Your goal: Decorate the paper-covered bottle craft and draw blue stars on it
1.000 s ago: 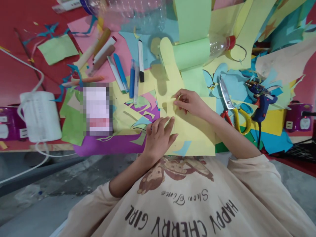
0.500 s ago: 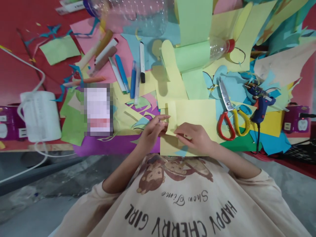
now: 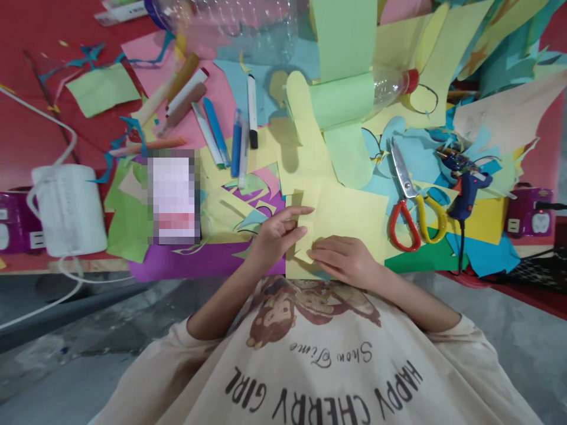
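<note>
A yellow paper sheet point(image 3: 354, 209) lies at the near edge of the table, with a narrow strip folded over along its left side. My left hand point(image 3: 277, 233) rests on that folded strip, index finger stretched out along it and the other fingers flat. My right hand point(image 3: 343, 260) sits at the sheet's near left corner, fingers pressed together on the folded edge. Both hands are close together and touch the paper.
Red-and-yellow scissors point(image 3: 411, 206) and a blue glue gun point(image 3: 467, 189) lie to the right. Several markers point(image 3: 234, 136), a clear bottle wrapped in green paper point(image 3: 390, 82), a white container point(image 3: 71, 209) and many coloured paper scraps cover the table. Purple sockets point(image 3: 529, 212) stand at the right.
My right hand slid from the far end of the fold down to the near corner. My left hand drew back from lying flat on the sheet to its left edge, index finger out.
</note>
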The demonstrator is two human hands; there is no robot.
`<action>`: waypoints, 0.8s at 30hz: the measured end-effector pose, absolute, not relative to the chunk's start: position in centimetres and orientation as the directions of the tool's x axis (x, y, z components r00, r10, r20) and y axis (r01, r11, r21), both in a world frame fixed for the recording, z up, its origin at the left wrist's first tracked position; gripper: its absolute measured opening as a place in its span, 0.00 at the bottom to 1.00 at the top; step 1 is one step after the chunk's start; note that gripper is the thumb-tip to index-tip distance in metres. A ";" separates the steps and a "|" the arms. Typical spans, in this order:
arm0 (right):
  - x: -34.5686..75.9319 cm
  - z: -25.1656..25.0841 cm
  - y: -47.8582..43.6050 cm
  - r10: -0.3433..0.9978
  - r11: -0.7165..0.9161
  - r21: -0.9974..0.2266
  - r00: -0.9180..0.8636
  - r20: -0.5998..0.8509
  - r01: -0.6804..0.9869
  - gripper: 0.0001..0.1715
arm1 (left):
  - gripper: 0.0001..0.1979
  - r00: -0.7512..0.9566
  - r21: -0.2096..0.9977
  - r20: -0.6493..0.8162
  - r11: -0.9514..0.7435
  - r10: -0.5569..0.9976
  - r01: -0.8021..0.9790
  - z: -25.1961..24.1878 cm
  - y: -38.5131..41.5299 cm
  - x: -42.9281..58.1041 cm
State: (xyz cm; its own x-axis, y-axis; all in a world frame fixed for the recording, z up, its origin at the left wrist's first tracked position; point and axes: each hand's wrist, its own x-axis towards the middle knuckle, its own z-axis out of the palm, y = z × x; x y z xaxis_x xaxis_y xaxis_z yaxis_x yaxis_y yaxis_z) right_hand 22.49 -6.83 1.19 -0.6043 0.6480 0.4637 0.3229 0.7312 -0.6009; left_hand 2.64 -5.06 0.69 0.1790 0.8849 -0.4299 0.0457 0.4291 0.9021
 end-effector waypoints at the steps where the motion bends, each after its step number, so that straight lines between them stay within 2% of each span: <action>1: 22.9 1.3 -6.9 0.654 0.714 -0.626 -0.617 0.438 0.312 0.14 | 0.22 0.185 0.888 -0.456 0.460 0.870 0.026 0.7 -5.1 2.6; 4: 25.7 2.2 -6.9 0.732 0.621 -0.677 -0.601 0.320 0.395 0.12 | 0.25 0.165 0.857 -0.505 0.515 0.847 -0.021 0.8 -5.1 2.6; 6: 28.6 3.2 -6.8 0.851 0.470 -0.660 -0.500 0.162 0.586 0.12 | 0.24 0.121 0.870 -0.486 0.492 0.866 -0.027 0.8 -5.0 2.5; 7: 30.2 3.8 -6.6 0.907 0.364 -0.610 -0.417 0.060 0.704 0.13 | 0.23 0.093 0.882 -0.466 0.470 0.880 -0.031 0.8 -4.9 2.4; 9: 33.2 4.9 -6.3 0.967 0.177 -0.410 -0.235 -0.096 0.895 0.19 | 0.21 0.024 0.909 -0.413 0.413 0.911 -0.050 0.8 -4.8 2.3; 11: 35.3 5.6 -6.0 0.976 0.075 -0.187 -0.111 -0.190 0.980 0.29 | 0.20 -0.043 0.924 -0.379 0.375 0.925 -0.071 0.7 -4.6 2.3; 13: 36.3 5.7 -5.8 0.963 0.015 -0.070 -0.034 -0.268 0.997 0.36 | 0.20 -0.086 0.928 -0.369 0.363 0.925 -0.081 0.7 -4.4 2.5; 16: 36.1 5.3 -5.3 0.933 -0.038 -0.032 0.024 -0.358 0.999 0.39 | 0.21 -0.080 0.928 -0.364 0.355 0.928 -0.112 0.3 -4.2 2.8; 19: 35.6 4.7 -4.6 0.923 -0.058 -0.009 0.050 -0.381 0.998 0.40 | 0.23 -0.011 0.924 -0.358 0.352 0.934 -0.150 -0.3 -4.1 3.1; 24: 36.0 3.9 -3.6 0.941 -0.153 -0.133 0.103 -0.321 0.979 0.38 | 0.24 0.049 0.928 -0.336 0.340 0.941 -0.154 -1.2 -4.2 3.0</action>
State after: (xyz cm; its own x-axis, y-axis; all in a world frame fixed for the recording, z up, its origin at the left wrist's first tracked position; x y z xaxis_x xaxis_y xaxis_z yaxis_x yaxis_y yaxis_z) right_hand 36.00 -3.60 3.91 0.1034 0.9413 -0.3213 0.9792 -0.1531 -0.1334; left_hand 2.97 -4.20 -1.23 0.0493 0.9406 -0.3360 -0.1539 0.3396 0.9279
